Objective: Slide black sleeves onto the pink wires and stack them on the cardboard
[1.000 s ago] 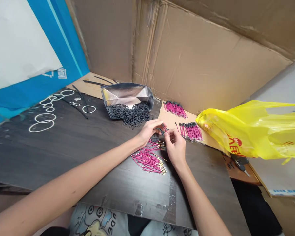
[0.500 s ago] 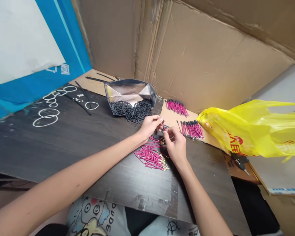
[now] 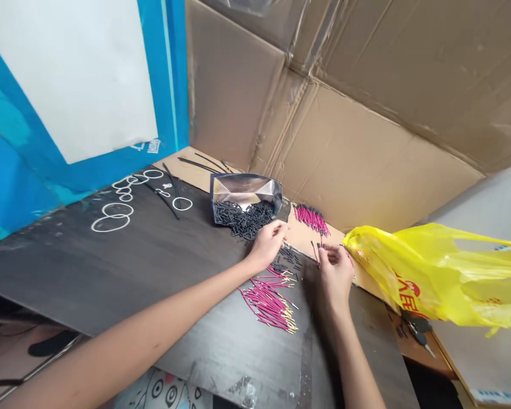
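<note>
My left hand point(image 3: 267, 245) is closed with fingertips together, beside the pile of short black sleeves point(image 3: 249, 218) in an open foil-lined bag point(image 3: 247, 184). Whatever its fingers may pinch is too small to make out. Further right, my right hand point(image 3: 337, 271) pinches a short red wire point(image 3: 322, 241) with a dark end, held above the cardboard strip. This hand mostly covers one row of sleeved wires. Another row of black-tipped red wires point(image 3: 310, 219) lies behind it. Loose red wires with bare metallic ends point(image 3: 270, 304) lie on the dark board, below several scattered black sleeves point(image 3: 290, 257).
White rubber bands point(image 3: 118, 217) and long black tubes point(image 3: 198, 165) lie to the left. A yellow plastic bag point(image 3: 434, 272) sits at the right, with keys point(image 3: 418, 332) below it. Cardboard walls point(image 3: 366, 153) stand behind the dark board point(image 3: 162, 267).
My hands have come apart. The right hand has carried the wire rightward to the cardboard strip, while the left stays near the black sleeves. The camera view has tilted up and shifted.
</note>
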The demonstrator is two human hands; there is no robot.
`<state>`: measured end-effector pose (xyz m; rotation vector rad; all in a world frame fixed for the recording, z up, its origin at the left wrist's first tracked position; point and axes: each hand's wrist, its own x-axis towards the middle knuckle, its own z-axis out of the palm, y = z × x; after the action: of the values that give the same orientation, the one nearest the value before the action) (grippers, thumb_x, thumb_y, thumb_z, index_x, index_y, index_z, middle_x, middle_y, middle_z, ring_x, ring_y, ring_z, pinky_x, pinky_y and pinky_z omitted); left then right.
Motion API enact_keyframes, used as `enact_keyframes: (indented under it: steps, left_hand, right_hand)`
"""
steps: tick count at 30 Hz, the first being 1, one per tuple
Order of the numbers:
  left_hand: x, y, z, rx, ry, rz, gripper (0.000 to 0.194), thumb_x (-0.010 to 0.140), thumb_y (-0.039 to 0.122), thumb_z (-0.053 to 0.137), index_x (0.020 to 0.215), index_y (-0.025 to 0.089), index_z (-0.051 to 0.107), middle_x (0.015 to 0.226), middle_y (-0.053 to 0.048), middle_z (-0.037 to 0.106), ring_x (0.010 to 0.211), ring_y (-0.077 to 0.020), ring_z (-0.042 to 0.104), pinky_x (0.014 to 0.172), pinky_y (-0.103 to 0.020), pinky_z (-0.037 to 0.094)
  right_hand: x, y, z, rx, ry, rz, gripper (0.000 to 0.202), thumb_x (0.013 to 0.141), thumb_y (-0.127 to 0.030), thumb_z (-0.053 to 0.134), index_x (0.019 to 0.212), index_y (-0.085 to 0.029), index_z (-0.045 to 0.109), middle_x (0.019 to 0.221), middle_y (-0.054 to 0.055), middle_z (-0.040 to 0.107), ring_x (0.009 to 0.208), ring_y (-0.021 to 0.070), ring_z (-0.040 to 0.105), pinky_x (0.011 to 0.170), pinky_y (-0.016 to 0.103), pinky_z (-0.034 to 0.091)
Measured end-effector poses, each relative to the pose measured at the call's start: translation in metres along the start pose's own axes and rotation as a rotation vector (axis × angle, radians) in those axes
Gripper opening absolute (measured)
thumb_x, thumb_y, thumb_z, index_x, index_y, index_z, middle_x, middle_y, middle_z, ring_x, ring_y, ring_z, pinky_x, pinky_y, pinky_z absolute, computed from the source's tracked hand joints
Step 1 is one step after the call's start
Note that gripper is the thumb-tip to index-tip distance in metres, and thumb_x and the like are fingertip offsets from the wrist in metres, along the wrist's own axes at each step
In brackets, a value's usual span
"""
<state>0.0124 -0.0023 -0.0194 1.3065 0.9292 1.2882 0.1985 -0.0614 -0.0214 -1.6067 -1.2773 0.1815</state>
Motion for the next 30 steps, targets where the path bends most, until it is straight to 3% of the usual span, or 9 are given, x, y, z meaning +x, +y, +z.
enact_keyframes:
  steps: [2, 6, 10, 14, 17, 21, 25, 30]
  left_hand:
    - [0.000, 0.000, -0.004, 0.135, 0.056, 0.097, 0.021, 0.092, 0.027, 0.050, 0.093, 0.017, 0.068, 0.072, 0.000, 0.061, 0.061, -0.0106, 0.054, 0.056, -0.022, 0.039]
    - [-0.001, -0.002, -0.011, 0.343, 0.089, 0.243, 0.020, 0.091, 0.019, 0.047, 0.090, 0.018, 0.067, 0.080, -0.001, 0.067, 0.067, -0.0120, 0.056, 0.066, -0.024, 0.040]
    - [-0.002, -0.007, -0.014, 0.388, 0.072, 0.265, 0.020, 0.090, 0.017, 0.047, 0.089, 0.019, 0.067, 0.082, -0.002, 0.069, 0.066, -0.0131, 0.056, 0.064, -0.024, 0.039]
    - [-0.002, -0.010, -0.017, 0.413, 0.045, 0.275, 0.019, 0.089, 0.016, 0.048, 0.089, 0.020, 0.067, 0.075, 0.000, 0.066, 0.063, -0.0133, 0.054, 0.062, -0.024, 0.037]
    - [-0.002, -0.010, -0.017, 0.440, -0.007, 0.288, 0.016, 0.088, 0.016, 0.050, 0.086, 0.019, 0.066, 0.076, 0.000, 0.065, 0.063, -0.0132, 0.054, 0.062, -0.024, 0.038]
    - [-0.001, -0.011, -0.014, 0.481, -0.070, 0.313, 0.015, 0.086, 0.015, 0.051, 0.083, 0.018, 0.065, 0.079, -0.002, 0.066, 0.067, -0.0135, 0.055, 0.066, -0.025, 0.040]
    - [-0.001, -0.012, -0.013, 0.543, -0.104, 0.329, 0.015, 0.086, 0.014, 0.051, 0.082, 0.018, 0.065, 0.079, -0.002, 0.066, 0.069, -0.0138, 0.055, 0.067, -0.025, 0.040]
    - [0.000, -0.011, -0.015, 0.606, -0.123, 0.308, 0.015, 0.087, 0.014, 0.051, 0.085, 0.018, 0.066, 0.077, -0.001, 0.064, 0.067, -0.0131, 0.053, 0.067, -0.025, 0.039]
  right_hand:
    - [0.025, 0.007, 0.006, -0.161, 0.009, -0.024, 0.032, 0.087, -0.046, 0.058, 0.096, -0.017, 0.068, 0.083, 0.008, 0.072, 0.076, 0.0237, 0.068, 0.073, 0.032, 0.050]
    - [0.075, 0.015, 0.029, -0.263, -0.003, -0.090, 0.023, 0.083, -0.035, 0.056, 0.088, -0.016, 0.068, 0.085, 0.012, 0.072, 0.080, 0.0258, 0.066, 0.078, 0.036, 0.046]
    - [0.114, 0.013, 0.051, -0.337, -0.012, -0.128, 0.015, 0.081, -0.028, 0.056, 0.080, -0.016, 0.066, 0.072, 0.009, 0.066, 0.066, 0.0223, 0.058, 0.068, 0.035, 0.042]
    - [0.126, 0.005, 0.057, -0.374, -0.027, -0.178, 0.016, 0.086, -0.034, 0.060, 0.079, -0.019, 0.063, 0.069, 0.007, 0.061, 0.061, 0.0197, 0.052, 0.063, 0.035, 0.037]
    - [0.105, 0.000, 0.047, -0.375, -0.063, -0.235, 0.022, 0.092, -0.039, 0.058, 0.090, -0.018, 0.064, 0.084, 0.011, 0.066, 0.073, 0.0220, 0.059, 0.068, 0.035, 0.039]
    - [0.037, 0.001, 0.018, -0.297, -0.202, -0.352, 0.022, 0.099, -0.038, 0.053, 0.103, -0.020, 0.064, 0.089, 0.004, 0.068, 0.077, 0.0190, 0.062, 0.072, 0.032, 0.043]
    - [-0.025, 0.011, -0.006, -0.197, -0.303, -0.488, 0.016, 0.101, -0.032, 0.052, 0.105, -0.021, 0.063, 0.096, 0.004, 0.067, 0.083, 0.0188, 0.062, 0.077, 0.032, 0.047]
    - [-0.042, 0.011, -0.011, -0.104, -0.346, -0.520, 0.013, 0.101, -0.024, 0.052, 0.107, -0.022, 0.063, 0.100, 0.006, 0.068, 0.092, 0.0211, 0.063, 0.083, 0.035, 0.050]
